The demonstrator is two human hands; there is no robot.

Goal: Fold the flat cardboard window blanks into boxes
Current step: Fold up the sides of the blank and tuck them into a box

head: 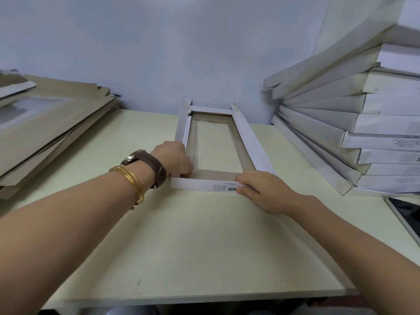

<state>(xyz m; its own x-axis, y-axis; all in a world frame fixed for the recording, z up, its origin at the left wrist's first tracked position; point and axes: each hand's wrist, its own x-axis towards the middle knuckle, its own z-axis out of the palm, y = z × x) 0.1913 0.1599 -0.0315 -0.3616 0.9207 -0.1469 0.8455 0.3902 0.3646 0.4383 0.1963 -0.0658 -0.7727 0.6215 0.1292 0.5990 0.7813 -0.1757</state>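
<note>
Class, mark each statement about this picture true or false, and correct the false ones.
1. The left hand and right hand both grip the half-folded box. True.
2. The flat blanks are stacked on the person's right. False: they lie on the left.
3. A watch sits on the left wrist. True.
4. The finished boxes stand in one upright row. False: they are piled on one another at the right.

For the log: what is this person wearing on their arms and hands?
Both forearms are bare, no sleeves in view. Neither the left hand nor the right hand is gloved. The left wrist carries a watch with a brown leather strap and a silvery case, and thin gold bangles just behind it. The right wrist carries nothing.
</note>
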